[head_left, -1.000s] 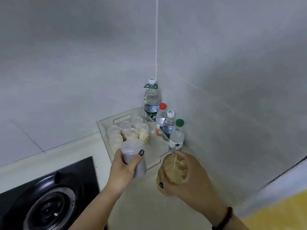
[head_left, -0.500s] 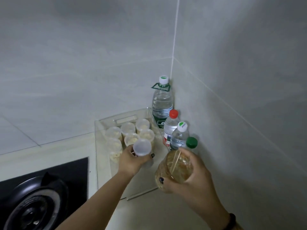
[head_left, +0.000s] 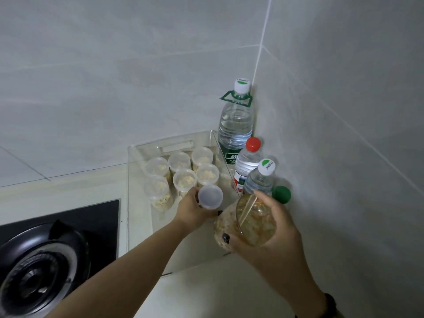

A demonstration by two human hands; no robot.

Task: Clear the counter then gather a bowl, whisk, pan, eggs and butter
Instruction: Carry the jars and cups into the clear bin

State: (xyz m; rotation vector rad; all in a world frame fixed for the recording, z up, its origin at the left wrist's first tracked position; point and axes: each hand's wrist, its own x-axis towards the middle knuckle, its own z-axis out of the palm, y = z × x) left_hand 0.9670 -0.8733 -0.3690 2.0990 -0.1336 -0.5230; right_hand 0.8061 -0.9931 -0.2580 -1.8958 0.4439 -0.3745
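Note:
My left hand grips a small lidded plastic container inside the clear plastic tray, just in front of several similar lidded cups filled with pale bits. My right hand holds a glass jar of yellowish contents above the tray's right front part, fingers curled round it. No bowl, whisk, pan, eggs or butter are in view.
Several water bottles stand in the wall corner right of the tray: a large one, a red-capped one, a white-capped one and a green-capped one. A black gas burner lies at lower left. Pale counter runs along the front.
My left hand has carried the small container forward into the tray and lowered it beside the other cups. My right hand with the jar has moved closer to the bottles.

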